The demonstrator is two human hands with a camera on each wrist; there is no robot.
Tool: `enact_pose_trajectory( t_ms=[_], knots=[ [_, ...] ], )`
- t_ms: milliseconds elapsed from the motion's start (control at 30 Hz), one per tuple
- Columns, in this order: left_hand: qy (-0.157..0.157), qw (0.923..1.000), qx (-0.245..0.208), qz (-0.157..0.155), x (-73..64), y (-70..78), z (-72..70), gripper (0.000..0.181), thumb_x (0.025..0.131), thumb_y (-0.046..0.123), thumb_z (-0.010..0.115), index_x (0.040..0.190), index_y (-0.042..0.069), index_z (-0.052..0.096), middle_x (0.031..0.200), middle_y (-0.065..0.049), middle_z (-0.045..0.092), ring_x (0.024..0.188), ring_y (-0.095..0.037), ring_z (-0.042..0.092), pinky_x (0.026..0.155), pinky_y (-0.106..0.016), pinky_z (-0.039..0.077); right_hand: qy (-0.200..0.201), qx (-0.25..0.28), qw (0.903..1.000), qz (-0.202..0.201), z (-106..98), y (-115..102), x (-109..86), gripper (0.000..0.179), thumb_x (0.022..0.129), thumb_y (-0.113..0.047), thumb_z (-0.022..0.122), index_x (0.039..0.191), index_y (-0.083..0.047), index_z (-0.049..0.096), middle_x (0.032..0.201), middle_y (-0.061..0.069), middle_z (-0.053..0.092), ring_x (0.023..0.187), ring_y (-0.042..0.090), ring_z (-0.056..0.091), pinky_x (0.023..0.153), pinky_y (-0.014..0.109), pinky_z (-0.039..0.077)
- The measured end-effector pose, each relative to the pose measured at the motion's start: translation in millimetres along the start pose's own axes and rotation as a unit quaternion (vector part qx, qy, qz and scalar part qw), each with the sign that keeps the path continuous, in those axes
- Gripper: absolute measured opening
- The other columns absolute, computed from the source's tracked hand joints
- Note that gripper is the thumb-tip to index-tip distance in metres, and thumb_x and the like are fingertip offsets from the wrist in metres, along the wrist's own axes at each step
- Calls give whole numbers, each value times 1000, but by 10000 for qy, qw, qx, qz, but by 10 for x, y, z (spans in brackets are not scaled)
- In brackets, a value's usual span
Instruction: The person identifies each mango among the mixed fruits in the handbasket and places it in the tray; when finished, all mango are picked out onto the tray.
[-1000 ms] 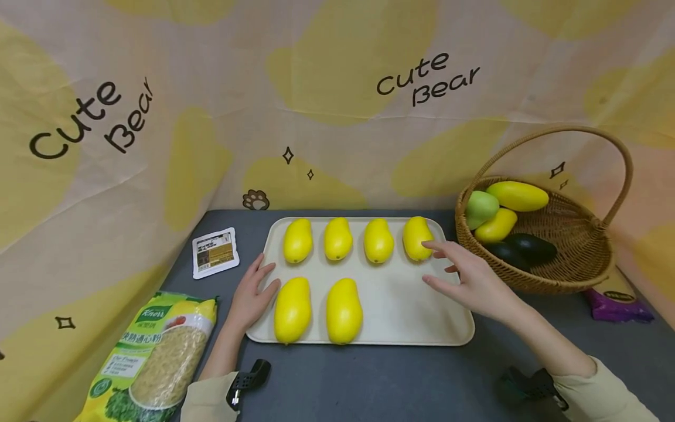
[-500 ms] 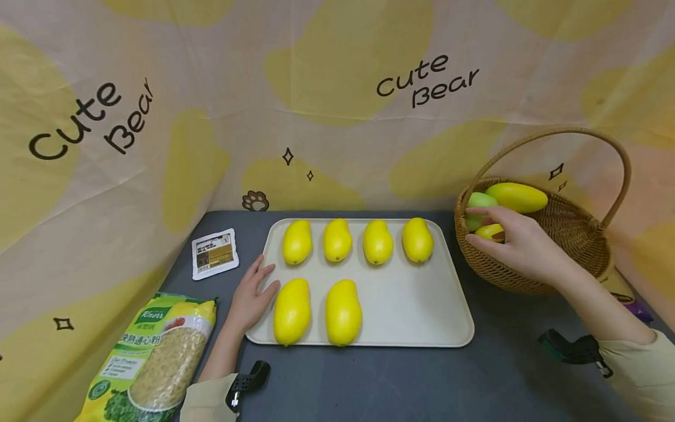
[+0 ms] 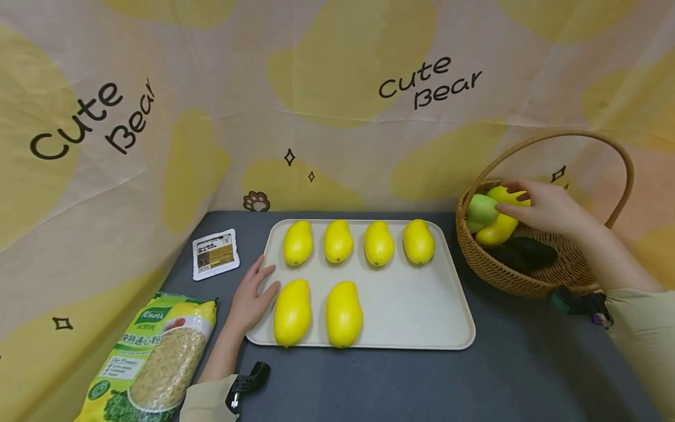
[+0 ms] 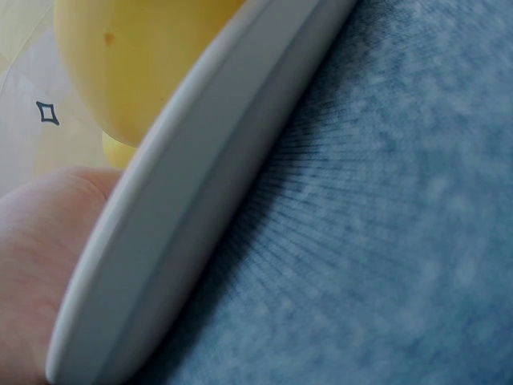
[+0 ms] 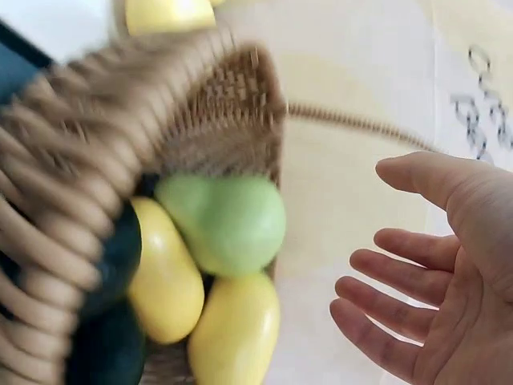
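In the head view, my left hand (image 3: 253,299) rests at the left edge of a cream tray (image 3: 411,310), fingers relaxed. Several yellow mangoes sit on it, including a front-row mango (image 3: 344,313) and a back-right mango (image 3: 419,241). My right hand (image 3: 548,208) hovers over a wicker basket (image 3: 482,266), fingers spread and holding nothing. Under its fingertips lies a yellow mango (image 3: 500,192), partly hidden. Beside that are a second basket mango (image 3: 495,232) and a green pear (image 5: 240,224). Two dark, smooth fruits (image 3: 532,252) lie lower in the basket.
At the left lie a white-edged packet (image 3: 215,254) and a green Knorr pasta bag (image 3: 153,357). The basket's tall handle (image 3: 559,136) arches over its opening. Printed fabric (image 3: 337,117) closes off the back and sides of the grey table (image 3: 379,387).
My right hand has moved from above the tray's back-right mango rightwards to the basket, then farther back over the fruit. The left hand and the tray's mangoes have stayed put.
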State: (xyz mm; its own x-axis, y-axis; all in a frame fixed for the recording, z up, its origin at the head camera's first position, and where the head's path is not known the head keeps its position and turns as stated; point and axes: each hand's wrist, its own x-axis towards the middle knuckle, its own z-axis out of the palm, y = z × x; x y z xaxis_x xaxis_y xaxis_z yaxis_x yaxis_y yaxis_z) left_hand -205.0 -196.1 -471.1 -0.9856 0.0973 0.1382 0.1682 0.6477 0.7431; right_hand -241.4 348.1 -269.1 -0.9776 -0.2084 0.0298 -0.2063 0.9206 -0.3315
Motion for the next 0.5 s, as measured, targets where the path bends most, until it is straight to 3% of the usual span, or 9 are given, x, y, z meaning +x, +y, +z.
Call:
enact_pose_trajectory(
  t_ms=[200,333,500],
  knots=[
    [-11,10000,-40,-25,0,-8,-10,47,98,21,58,140,1,50,160,-14,20,144,-38,21,111,-60,22,-3,116,9996,246,-45,335,165,66,100,-39,49,140,12,38,135,41,40,119,57,41,93,67,35],
    [20,10000,-25,-24,2,-13,-5,47,98,22,58,140,2,50,160,-14,21,144,-38,22,111,-60,22,-226,137,9989,399,-44,544,243,71,101,-40,46,141,17,30,137,43,33,120,60,34,95,68,31],
    [21,10000,-17,-24,-2,-17,-2,47,98,22,58,140,2,51,160,-14,22,144,-38,22,111,-60,23,-353,7,9983,454,-25,730,300,69,101,-31,43,140,23,23,135,48,26,120,64,28,96,71,27]
  ],
)
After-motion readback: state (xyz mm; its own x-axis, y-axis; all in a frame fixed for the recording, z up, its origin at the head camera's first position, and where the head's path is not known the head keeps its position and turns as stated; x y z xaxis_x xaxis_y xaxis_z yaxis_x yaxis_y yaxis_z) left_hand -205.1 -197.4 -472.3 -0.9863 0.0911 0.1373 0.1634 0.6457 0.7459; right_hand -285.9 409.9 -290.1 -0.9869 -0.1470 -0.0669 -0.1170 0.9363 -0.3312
